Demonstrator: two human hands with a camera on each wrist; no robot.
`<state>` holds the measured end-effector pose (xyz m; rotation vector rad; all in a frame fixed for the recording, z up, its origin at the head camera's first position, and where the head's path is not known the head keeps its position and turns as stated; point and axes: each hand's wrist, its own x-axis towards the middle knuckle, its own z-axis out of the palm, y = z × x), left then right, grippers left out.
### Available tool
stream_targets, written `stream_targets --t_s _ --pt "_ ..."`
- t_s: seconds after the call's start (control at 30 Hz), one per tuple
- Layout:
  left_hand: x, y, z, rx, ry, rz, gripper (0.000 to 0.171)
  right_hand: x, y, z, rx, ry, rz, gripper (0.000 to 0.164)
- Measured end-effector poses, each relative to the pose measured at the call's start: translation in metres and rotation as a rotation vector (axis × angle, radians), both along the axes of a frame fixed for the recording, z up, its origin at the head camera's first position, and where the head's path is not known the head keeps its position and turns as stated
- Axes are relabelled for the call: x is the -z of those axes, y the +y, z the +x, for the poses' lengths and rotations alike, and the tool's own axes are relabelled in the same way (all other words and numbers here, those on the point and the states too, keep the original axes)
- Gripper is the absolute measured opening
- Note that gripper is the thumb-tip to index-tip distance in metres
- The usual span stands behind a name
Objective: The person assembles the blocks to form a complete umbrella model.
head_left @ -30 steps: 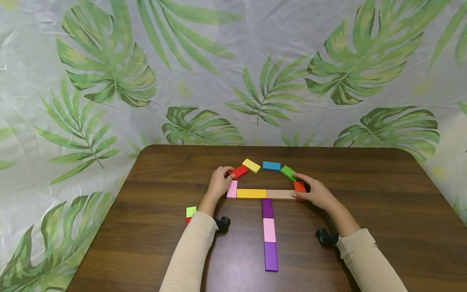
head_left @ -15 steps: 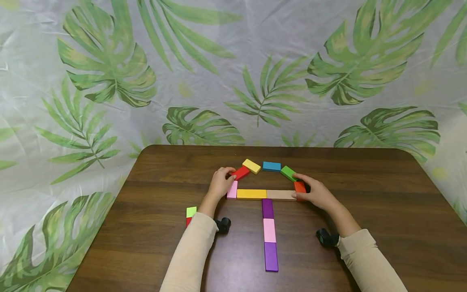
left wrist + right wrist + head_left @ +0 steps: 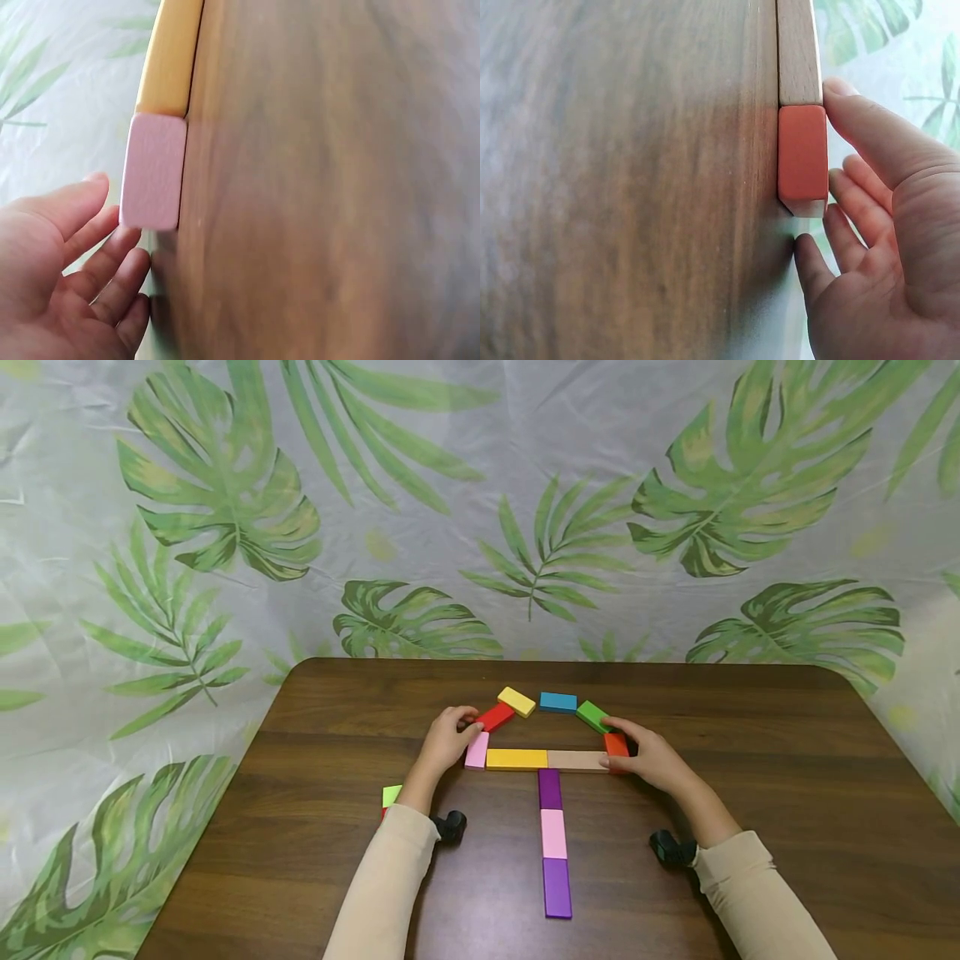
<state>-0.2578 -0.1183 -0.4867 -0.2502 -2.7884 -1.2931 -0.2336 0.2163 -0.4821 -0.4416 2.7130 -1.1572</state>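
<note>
Coloured wooden blocks lie flat in an umbrella-like outline. My left hand (image 3: 446,742), its fingers loosely bent, is beside the red block (image 3: 496,717) and the pink block (image 3: 476,750); its fingertips are close to the pink block's end in the left wrist view. My right hand (image 3: 651,756) spreads round the orange-red block (image 3: 617,743), index fingertip at the green block (image 3: 592,716) and thumb over the joint with the tan block (image 3: 576,761). A light yellow block (image 3: 517,701) and a blue block (image 3: 558,702) top the arch, a gap between them. A deep yellow block (image 3: 517,760) continues the base row.
Below the base row, a dark purple block (image 3: 550,788), a light pink block (image 3: 553,833) and a violet block (image 3: 557,887) form a straight stem. A lime block (image 3: 392,795) and a bit of red show beside the left sleeve (image 3: 382,877). The brown table (image 3: 810,760) meets a leaf-patterned cloth (image 3: 585,460).
The red block has shifted slightly right, towards the light yellow block. My left hand has drawn back a little to the left; the right hand stays where it was.
</note>
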Motion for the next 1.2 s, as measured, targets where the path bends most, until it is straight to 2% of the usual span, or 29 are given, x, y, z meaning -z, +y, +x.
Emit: stream_targets --t_s 0.17,0.47,0.8,1.03,1.13,1.2 --pt "-0.004 -0.005 0.005 0.024 -0.03 0.006 0.028 0.0 0.0 0.0 0.0 0.003 -0.001 0.072" --pt "0.0 -0.013 0.008 0.074 -0.082 -0.023 0.029 0.001 0.001 0.0 0.005 0.002 -0.002 0.072" --pt "0.0 -0.016 0.009 0.105 -0.072 -0.049 0.023 0.0 0.001 0.0 -0.006 0.013 -0.014 0.071" --pt "-0.001 -0.016 0.014 0.116 -0.024 -0.047 0.022 0.001 0.001 0.0 -0.009 0.021 -0.009 0.071" --pt "-0.002 -0.015 0.014 0.105 -0.03 -0.059 0.021 0.001 0.001 0.0 -0.006 0.014 -0.006 0.071" --pt "-0.001 -0.014 0.013 0.093 -0.06 -0.057 0.02 0.002 0.001 0.0 -0.003 0.01 -0.004 0.072"
